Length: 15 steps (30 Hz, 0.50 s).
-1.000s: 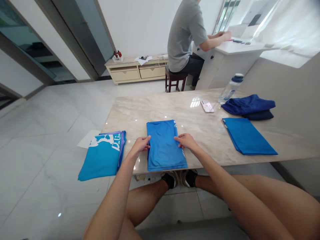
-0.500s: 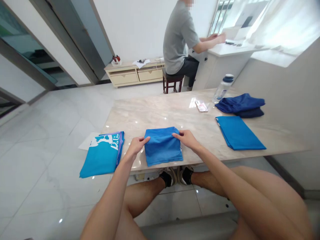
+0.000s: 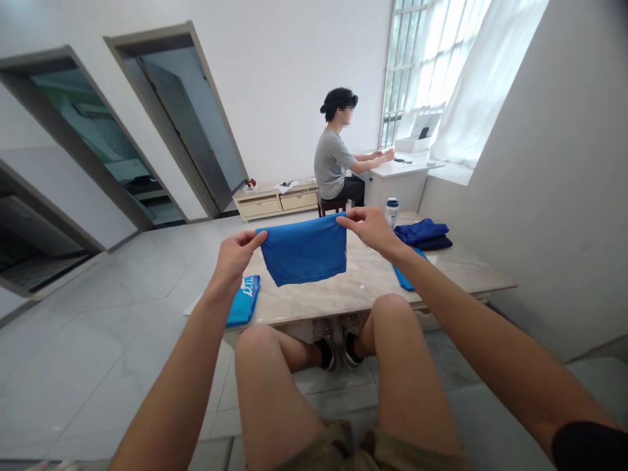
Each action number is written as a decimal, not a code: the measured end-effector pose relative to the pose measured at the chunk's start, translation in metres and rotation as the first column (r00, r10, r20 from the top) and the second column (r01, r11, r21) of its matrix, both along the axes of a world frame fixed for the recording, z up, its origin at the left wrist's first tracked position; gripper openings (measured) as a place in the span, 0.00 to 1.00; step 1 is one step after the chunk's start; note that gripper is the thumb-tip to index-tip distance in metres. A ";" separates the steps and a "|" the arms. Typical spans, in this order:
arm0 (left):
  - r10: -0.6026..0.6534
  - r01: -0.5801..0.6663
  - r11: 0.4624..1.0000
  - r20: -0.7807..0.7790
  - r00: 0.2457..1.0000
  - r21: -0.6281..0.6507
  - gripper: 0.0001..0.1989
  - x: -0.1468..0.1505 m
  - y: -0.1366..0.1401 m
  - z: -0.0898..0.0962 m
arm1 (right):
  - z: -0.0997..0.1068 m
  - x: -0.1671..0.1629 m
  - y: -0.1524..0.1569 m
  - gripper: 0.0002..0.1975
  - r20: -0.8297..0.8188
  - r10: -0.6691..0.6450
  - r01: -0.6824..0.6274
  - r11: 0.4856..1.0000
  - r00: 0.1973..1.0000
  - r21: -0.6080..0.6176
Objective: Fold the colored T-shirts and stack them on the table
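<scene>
A folded blue cloth garment hangs in the air above the table, stretched between my two hands. My left hand pinches its upper left corner between thumb and fingers. At the upper right corner, my right hand grips it the same way. Left of it, on the table's near edge, lies a folded turquoise garment with white print and a purple layer, partly behind my left wrist. Another folded blue garment lies to the right, mostly covered by my right forearm.
The marble-patterned table stands before my knees. Toward its far right are a water bottle and a dark blue bundled garment. Beyond, a person in a grey shirt sits at a white desk, near a low cabinet.
Both hands have lifted the blue garment off the table, and it now hangs from its top corners. My view has tilted up, showing more of the room and the seated person.
</scene>
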<state>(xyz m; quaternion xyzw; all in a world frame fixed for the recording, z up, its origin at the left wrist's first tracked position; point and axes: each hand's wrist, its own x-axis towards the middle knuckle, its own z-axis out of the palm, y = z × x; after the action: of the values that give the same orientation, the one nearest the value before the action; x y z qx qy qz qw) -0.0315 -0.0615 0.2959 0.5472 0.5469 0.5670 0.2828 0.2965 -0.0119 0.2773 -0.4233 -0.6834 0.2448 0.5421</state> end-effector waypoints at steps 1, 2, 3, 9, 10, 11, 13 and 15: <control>0.000 0.000 0.998 0.000 1.000 0.057 0.32 0.003 -0.009 0.012 | 0.012 0.000 -0.007 0.24 -0.007 -0.022 0.022 0.998 1.000 0.053; -0.002 0.002 0.993 -0.001 1.000 0.116 0.30 0.006 -0.018 0.021 | 0.022 0.000 -0.015 0.25 -0.027 -0.033 0.035 0.995 0.999 0.098; -0.006 0.006 0.985 -0.003 1.000 0.174 0.29 0.010 -0.027 0.029 | 0.030 0.000 -0.022 0.25 -0.054 -0.028 0.035 0.990 0.998 0.134; -0.084 0.071 0.948 0.029 0.996 0.310 0.27 0.026 -0.066 0.041 | 0.045 -0.008 -0.053 0.28 -0.155 0.034 -0.005 0.983 0.987 0.183; -0.076 0.061 0.950 0.036 0.996 0.305 0.27 0.027 -0.069 0.039 | 0.044 -0.011 -0.055 0.28 -0.165 0.015 0.016 0.983 0.986 0.180; -0.055 0.040 0.953 0.044 0.997 0.302 0.27 0.028 -0.070 0.036 | 0.042 -0.014 -0.055 0.28 -0.175 -0.002 0.033 0.984 0.985 0.174; 0.009 -0.034 0.956 0.087 0.996 0.290 0.26 0.029 -0.070 0.024 | 0.034 -0.023 -0.053 0.28 -0.189 -0.020 0.048 0.988 0.982 0.145; 0.083 -0.125 0.970 0.200 0.976 0.210 0.25 0.032 -0.072 0.001 | 0.018 -0.033 -0.049 0.28 -0.193 -0.041 0.056 0.996 0.980 0.075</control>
<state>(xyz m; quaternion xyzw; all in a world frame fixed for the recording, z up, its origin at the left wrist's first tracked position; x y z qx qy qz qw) 0.0004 -0.1330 0.2969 0.4893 0.4788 0.6881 0.2406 0.2633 -0.0611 0.2956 -0.3923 -0.6268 0.2434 0.6277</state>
